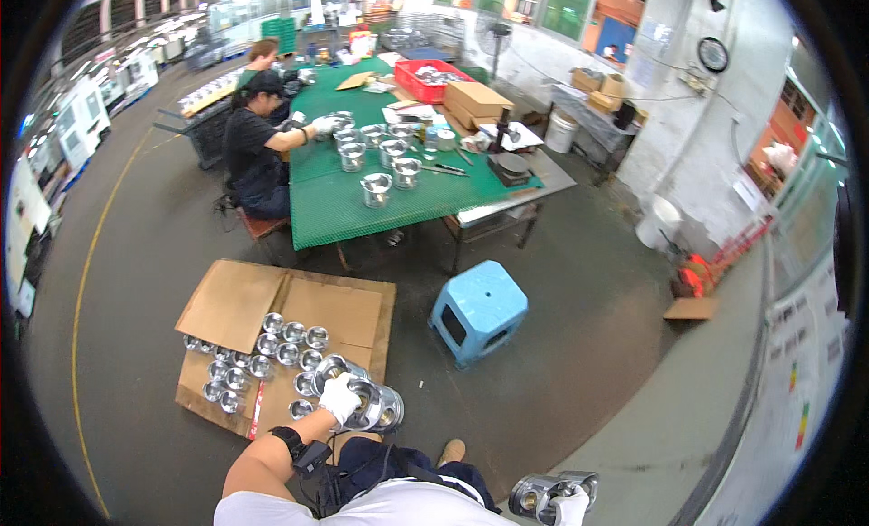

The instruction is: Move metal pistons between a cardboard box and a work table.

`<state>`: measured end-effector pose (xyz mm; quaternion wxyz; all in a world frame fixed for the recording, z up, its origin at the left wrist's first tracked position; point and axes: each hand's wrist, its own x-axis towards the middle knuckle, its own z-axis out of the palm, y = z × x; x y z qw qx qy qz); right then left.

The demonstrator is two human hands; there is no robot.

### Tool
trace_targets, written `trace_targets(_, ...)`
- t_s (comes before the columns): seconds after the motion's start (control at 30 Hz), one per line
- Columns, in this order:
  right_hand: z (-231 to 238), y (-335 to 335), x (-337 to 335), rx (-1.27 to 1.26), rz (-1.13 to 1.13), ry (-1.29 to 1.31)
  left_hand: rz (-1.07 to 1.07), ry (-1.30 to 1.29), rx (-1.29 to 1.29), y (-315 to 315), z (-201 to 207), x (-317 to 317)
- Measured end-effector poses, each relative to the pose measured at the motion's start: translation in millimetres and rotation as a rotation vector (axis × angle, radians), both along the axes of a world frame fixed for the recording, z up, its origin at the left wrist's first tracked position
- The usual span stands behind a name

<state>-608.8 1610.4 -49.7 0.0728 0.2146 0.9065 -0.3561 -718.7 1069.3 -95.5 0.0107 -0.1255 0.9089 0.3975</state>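
My left hand (339, 398), in a white glove, is closed on a cluster of shiny metal pistons (387, 409) in front of my legs, above the near right corner of the cardboard. Down at the lower right edge, my right hand (570, 507), gloved as well, grips more metal pistons (529, 496); its fingers are partly hidden by them and by the picture's rim. Several loose pistons (288, 354) stand in uneven rows on the flat cardboard (330, 310) at floor level, left of my body. A folded-back cardboard flap (233, 301) lies over the far left part.
A blue plastic stool (485, 307) stands ahead to the right. Beyond it is a green-topped table (321, 209) bearing pistons (376, 190), a red crate (425, 77) and a cardboard box (475, 100). A co-worker in black (249, 146) sits at its left side, another person behind.
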Motion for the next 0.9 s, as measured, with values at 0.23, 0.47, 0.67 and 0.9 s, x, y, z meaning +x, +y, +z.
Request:
trace_targets(0.23, -32, 26, -212, -0.019, 0.199, 0.026, 0.449, -0.201, -0.033, -5, 15, -2)
trace_targets(0.47, -5, -119, -410, 0.18, 0.725, 0.135, 0.755, -0.072, -0.017, -34, 5, -5)
trace_targets(0.67, 32, -299, -524, 0.145, 1.172, 0.133, 0.965, -0.165, -0.087, -65, -16, -33)
trace_targets(0.9, 51, -496, -605, 0.025, 1.647, 0.265, 1.163, -0.141, -0.059, -61, -25, -75)
